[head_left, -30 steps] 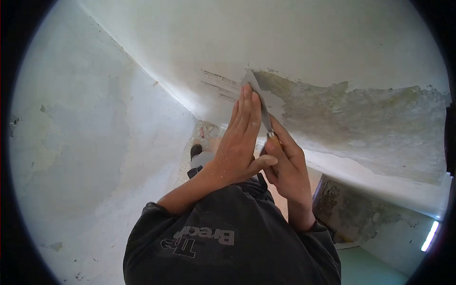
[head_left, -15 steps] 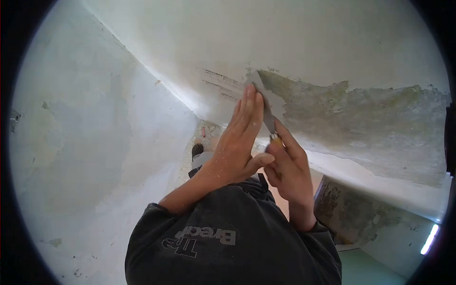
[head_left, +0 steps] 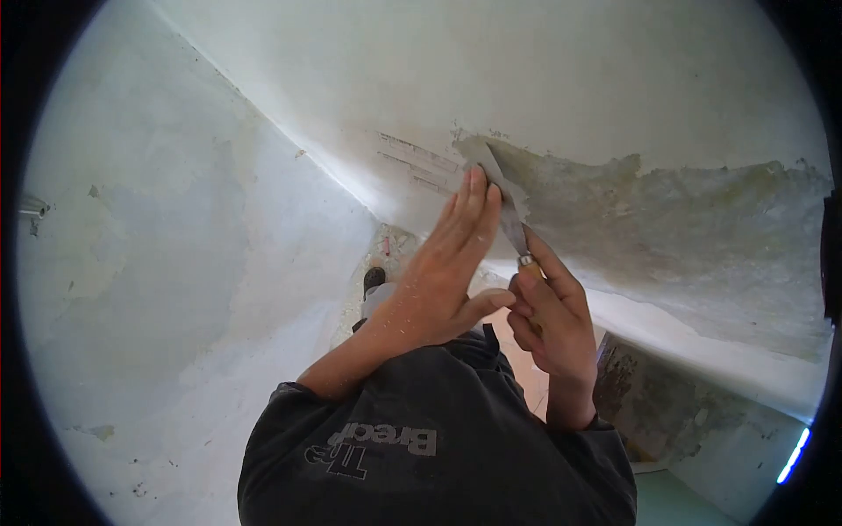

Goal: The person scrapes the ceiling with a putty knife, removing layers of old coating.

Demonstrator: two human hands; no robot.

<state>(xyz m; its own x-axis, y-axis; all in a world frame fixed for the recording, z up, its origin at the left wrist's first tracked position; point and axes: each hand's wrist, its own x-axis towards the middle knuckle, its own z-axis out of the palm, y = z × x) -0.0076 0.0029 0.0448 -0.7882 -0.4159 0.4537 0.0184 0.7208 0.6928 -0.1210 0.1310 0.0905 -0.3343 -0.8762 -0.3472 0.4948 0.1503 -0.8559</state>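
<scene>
Wall: pale, roughly finished
Grey patch: ragged-edged, across the wall
Left hand: unclenched, fingers laid on the blade, probably for even pressure
Right hand: closed around the handle, likely for steering
Scraper: slanted, blade by the patch's left edge

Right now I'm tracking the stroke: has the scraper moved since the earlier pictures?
Yes: the scraper has moved rightward and slightly down in view, away from the dark streaks on the wall.
</scene>
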